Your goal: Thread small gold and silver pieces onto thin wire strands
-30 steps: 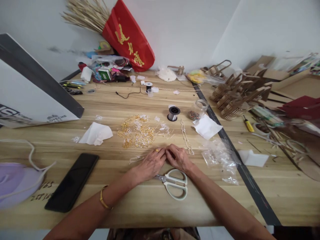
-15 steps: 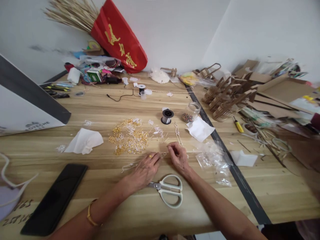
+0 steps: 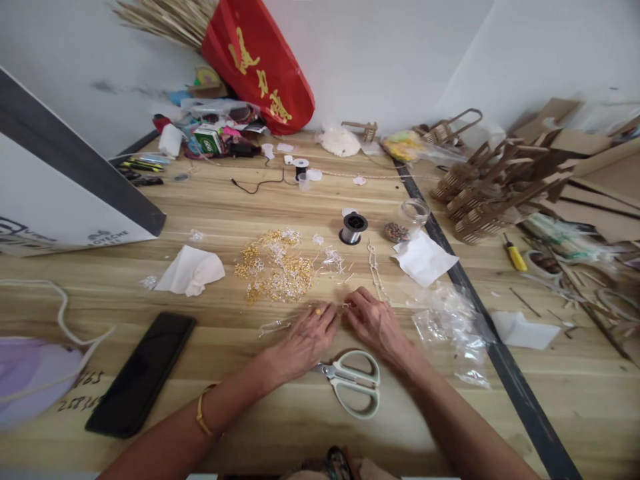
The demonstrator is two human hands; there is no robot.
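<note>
My left hand (image 3: pixel 311 333) lies low on the table with its fingers together on a thin silver chain (image 3: pixel 274 327), whose loose end trails out to the left. My right hand (image 3: pixel 374 319) meets it fingertip to fingertip, pinching at the chain's other end, where a small bit of metal shows. Its exact shape is too small to tell. Scissors with pale handles (image 3: pixel 357 385) lie just below both hands, blades partly under my left wrist. A second silver chain (image 3: pixel 374 267) stretches behind my right hand. Gold and silver beads (image 3: pixel 280 277) are heaped beyond my left hand.
A wire spool (image 3: pixel 353 229), a jar (image 3: pixel 414 215) and white paper (image 3: pixel 425 259) stand or lie behind the hands. Clear plastic bags (image 3: pixel 450 317) are to the right. A black phone (image 3: pixel 141 375) and crumpled tissue (image 3: pixel 190 271) lie left. Small woven baskets (image 3: pixel 480 193) crowd the back right.
My right hand has turned more palm-down and its fingertips have closed in on the small metal piece by my left fingers. The whole view has shifted slightly.
</note>
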